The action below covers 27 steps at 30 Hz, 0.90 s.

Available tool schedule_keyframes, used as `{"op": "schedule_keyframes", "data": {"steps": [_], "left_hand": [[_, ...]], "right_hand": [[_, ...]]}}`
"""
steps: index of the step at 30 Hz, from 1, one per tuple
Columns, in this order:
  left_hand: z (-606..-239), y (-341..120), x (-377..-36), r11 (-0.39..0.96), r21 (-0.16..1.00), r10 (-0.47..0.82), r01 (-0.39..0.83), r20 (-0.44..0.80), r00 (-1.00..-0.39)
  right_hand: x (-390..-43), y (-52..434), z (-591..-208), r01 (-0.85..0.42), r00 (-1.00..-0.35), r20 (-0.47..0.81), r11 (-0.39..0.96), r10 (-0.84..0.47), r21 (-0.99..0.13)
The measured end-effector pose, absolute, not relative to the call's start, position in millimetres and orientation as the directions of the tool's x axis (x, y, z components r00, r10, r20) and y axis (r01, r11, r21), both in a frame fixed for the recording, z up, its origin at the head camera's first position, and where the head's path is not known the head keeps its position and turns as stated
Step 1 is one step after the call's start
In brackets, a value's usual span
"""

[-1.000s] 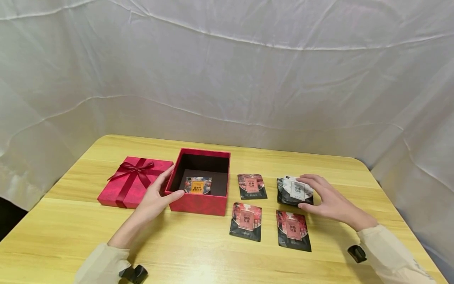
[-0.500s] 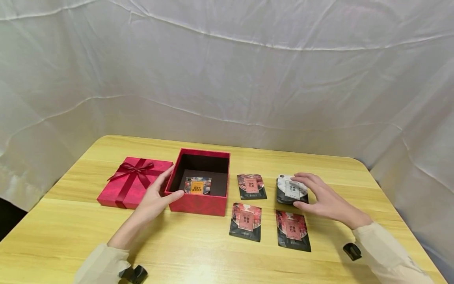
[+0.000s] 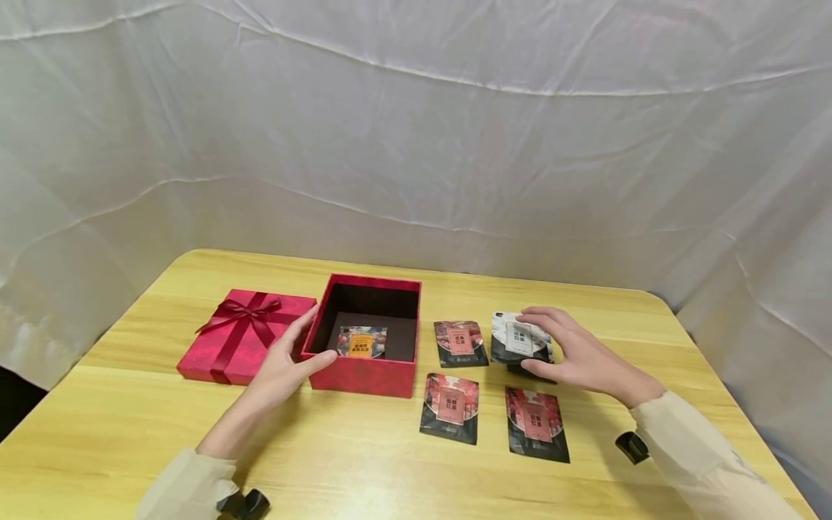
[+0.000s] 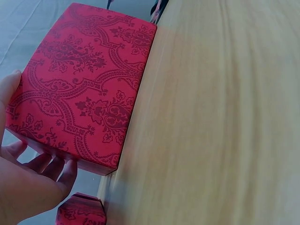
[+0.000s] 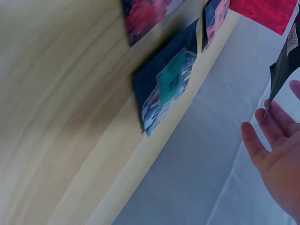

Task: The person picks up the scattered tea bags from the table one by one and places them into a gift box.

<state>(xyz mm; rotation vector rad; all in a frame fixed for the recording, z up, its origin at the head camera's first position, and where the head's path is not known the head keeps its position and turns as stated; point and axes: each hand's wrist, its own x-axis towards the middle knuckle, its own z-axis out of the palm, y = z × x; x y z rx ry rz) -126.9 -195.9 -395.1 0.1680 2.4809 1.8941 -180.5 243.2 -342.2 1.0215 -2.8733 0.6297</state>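
My right hand (image 3: 578,357) pinches a white-and-black tea sachet (image 3: 510,339) at its right side, raised over the table. In the right wrist view the fingers hold the dark sachet (image 5: 286,61) by its edge, and another sachet (image 5: 171,79) with a teal label lies on the table below. My left hand (image 3: 279,372) holds the near left corner of a red patterned gift box (image 3: 364,377), thumb at the front rim and fingers along the left side. Inside the open box lies a sachet (image 3: 362,344) with an orange label.
The red lid (image 3: 201,354) with a ribbon bow lies left of the box. Three red-and-black sachets lie flat: one sachet (image 3: 461,344) right of the box, another sachet (image 3: 450,408) nearer, and a third sachet (image 3: 537,425) at front right. A white curtain (image 3: 416,144) hangs behind the table.
My right hand has lifted the white-and-black sachet and carried it left, uncovering part of another one beneath. The left hand and box have stayed put.
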Motion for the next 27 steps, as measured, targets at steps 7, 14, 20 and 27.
{"op": "schedule_keyframes", "data": {"steps": [7, 14, 20, 27], "left_hand": [[-396, -196, -127, 0.261, 0.961, 0.098, 0.090, 0.067, -0.993], [-393, -196, -126, 0.256, 0.964, 0.096, 0.070, 0.047, -0.994], [-390, -197, -124, 0.257, 0.966, 0.083, 0.038, 0.017, -0.996], [-390, -197, -123, 0.254, 0.967, 0.086, 0.034, 0.013, -0.996]], "right_hand": [[-183, 231, -336, -0.616, -0.782, 0.166, 0.702, -0.601, -0.357], [-184, 222, -334, -0.630, -0.768, 0.164, 0.686, -0.618, -0.365], [-186, 213, -331, -0.667, -0.738, 0.192, 0.657, -0.647, -0.351], [-189, 206, -326, -0.705, -0.703, 0.209, 0.630, -0.680, -0.326]]}}
